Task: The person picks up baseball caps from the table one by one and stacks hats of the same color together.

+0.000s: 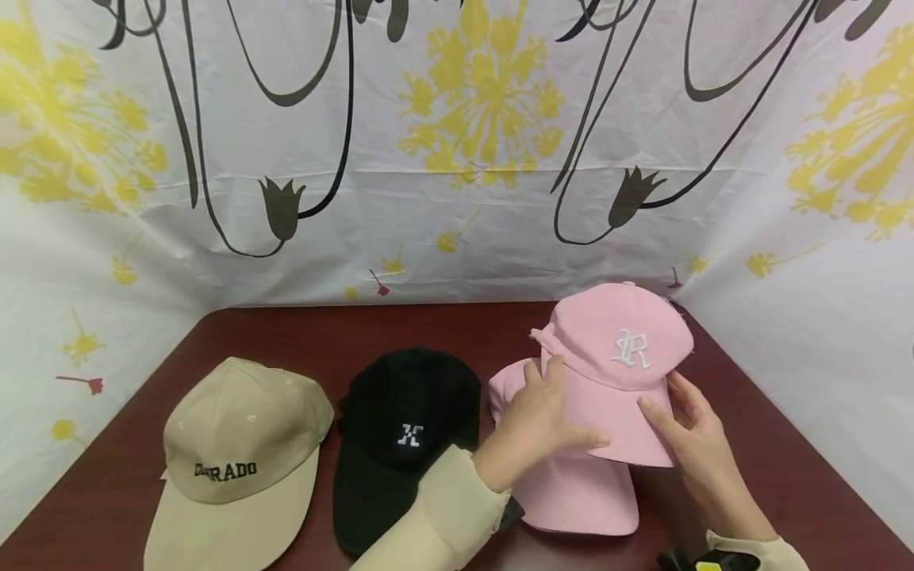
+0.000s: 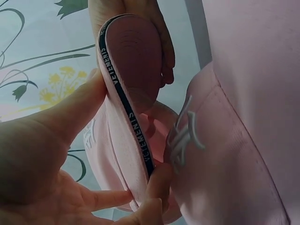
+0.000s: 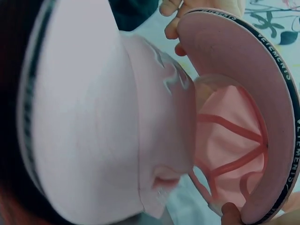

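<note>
A pink cap (image 1: 607, 325) with a white letter R on its front is held up by both hands, its brim tilted toward me. My left hand (image 1: 535, 424) grips the left side of that brim, with the thumb across its top. On the brim's right side, my right hand (image 1: 696, 440) pinches the edge. Below it a second pink cap (image 1: 581, 496) lies on the table, partly hidden by the held cap and the left hand. In the right wrist view, the held cap's brim (image 3: 276, 89) shows its underside and a dark lettered edge.
Left of the pink caps lies a black cap (image 1: 410, 404) with a small white emblem, and further left a beige cap (image 1: 236, 428) with dark lettering. All rest on a dark red-brown table (image 1: 343, 325). A white patterned cloth (image 1: 400, 214) hangs behind and along both sides.
</note>
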`<state>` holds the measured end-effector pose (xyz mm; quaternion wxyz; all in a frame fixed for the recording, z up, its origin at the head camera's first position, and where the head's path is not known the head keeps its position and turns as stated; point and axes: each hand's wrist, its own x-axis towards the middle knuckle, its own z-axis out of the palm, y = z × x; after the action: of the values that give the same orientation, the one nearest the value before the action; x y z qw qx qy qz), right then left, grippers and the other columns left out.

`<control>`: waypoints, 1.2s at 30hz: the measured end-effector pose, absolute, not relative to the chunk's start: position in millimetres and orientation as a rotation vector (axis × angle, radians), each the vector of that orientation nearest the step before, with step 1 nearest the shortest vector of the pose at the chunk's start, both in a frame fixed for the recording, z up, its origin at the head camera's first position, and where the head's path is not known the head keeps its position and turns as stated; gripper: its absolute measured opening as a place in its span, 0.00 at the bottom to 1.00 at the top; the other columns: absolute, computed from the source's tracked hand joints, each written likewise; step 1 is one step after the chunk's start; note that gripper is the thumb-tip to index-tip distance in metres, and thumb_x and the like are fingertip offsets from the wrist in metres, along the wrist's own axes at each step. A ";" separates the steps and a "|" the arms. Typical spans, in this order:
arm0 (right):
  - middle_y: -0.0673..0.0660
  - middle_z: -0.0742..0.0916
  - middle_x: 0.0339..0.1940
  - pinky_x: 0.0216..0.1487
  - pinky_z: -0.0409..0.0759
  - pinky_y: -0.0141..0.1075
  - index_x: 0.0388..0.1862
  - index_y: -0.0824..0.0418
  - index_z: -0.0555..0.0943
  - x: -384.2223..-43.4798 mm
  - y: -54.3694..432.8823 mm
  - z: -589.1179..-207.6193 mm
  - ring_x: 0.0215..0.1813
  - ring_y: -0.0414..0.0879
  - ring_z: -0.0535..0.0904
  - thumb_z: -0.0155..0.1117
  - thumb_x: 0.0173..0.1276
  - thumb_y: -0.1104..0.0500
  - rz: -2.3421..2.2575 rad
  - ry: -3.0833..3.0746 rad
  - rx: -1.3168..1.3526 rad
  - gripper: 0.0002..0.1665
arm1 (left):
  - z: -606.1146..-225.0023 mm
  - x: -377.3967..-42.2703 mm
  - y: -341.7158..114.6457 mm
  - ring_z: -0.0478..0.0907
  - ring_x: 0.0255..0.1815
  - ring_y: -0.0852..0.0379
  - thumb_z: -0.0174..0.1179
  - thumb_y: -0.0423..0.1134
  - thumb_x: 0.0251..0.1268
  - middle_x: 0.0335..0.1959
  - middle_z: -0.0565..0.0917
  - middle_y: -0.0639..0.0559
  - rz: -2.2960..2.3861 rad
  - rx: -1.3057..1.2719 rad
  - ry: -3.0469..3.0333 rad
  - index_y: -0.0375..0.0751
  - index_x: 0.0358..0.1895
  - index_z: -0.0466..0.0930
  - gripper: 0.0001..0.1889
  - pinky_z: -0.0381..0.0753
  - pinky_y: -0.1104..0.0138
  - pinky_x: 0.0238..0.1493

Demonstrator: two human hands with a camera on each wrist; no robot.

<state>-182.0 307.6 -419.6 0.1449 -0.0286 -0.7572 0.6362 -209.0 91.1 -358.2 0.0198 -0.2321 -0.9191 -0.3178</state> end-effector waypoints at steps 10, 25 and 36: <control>0.68 0.53 0.69 0.47 0.68 0.19 0.72 0.65 0.45 -167.4 269.5 -401.0 0.66 0.46 0.57 0.58 0.66 0.62 1.890 -2.185 0.018 0.43 | -359.7 -200.1 65.6 0.76 0.40 0.43 0.74 0.59 0.31 0.54 0.65 0.35 -0.949 -0.687 -2.827 0.37 0.61 0.59 0.52 0.76 0.62 0.36; 0.64 0.52 0.72 0.48 0.61 0.16 0.73 0.61 0.43 -163.3 251.8 -403.0 0.70 0.54 0.47 0.59 0.66 0.59 1.836 -2.369 0.008 0.46 | -372.4 -187.0 43.8 0.76 0.33 0.49 0.72 0.64 0.32 0.48 0.68 0.38 -0.887 -0.612 -2.863 0.34 0.63 0.57 0.56 0.75 0.65 0.28; 0.65 0.63 0.66 0.46 0.67 0.21 0.69 0.63 0.52 -159.4 252.9 -400.6 0.59 0.38 0.65 0.64 0.61 0.60 1.795 -2.430 -0.013 0.43 | -368.9 -187.2 33.4 0.76 0.33 0.48 0.72 0.62 0.35 0.40 0.74 0.37 -0.829 -0.600 -2.916 0.26 0.62 0.55 0.56 0.75 0.63 0.30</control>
<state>-159.4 252.9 -400.6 0.0602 -0.0044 -0.8030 0.5929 -187.2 33.4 -368.9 0.0259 -0.1940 -0.9433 -0.2681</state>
